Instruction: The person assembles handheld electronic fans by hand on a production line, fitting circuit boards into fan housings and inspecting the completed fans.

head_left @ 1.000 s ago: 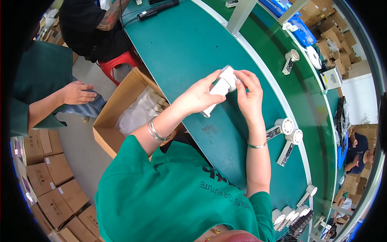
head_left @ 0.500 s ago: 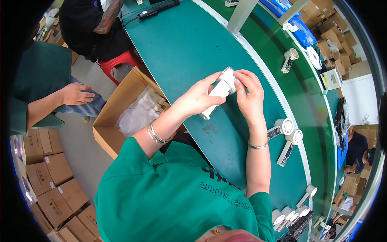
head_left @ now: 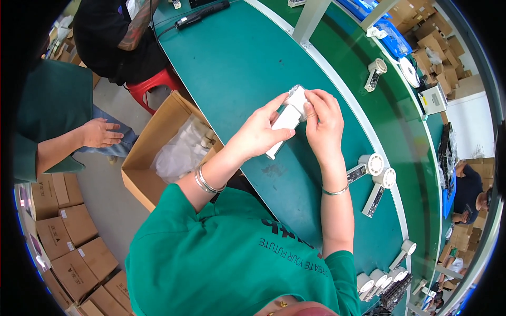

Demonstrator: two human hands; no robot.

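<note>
Both my hands hold a white plastic device [head_left: 286, 120] above the green work table [head_left: 237, 58]. It has a rounded head and a straight rectangular handle. My left hand [head_left: 262, 129] is closed round the handle, its thumb lying across the white face. The fingers of my right hand [head_left: 325, 120] pinch the head from the right and partly hide it. To the right of my right forearm lie two similar round-headed pieces, an upper one [head_left: 375, 164] and a lower one [head_left: 388, 178], with dark parts showing in their handles.
A cardboard box [head_left: 138, 176] holding plastic bags stands left of the table. Beyond it are another person's hand [head_left: 101, 132] and a red stool [head_left: 153, 87]. A corded black tool [head_left: 202, 15] lies at the far end. More white pieces [head_left: 378, 277] sit at the lower right.
Both hands keep their hold on the device, which has tilted very slightly. The whole view has shifted a little.
</note>
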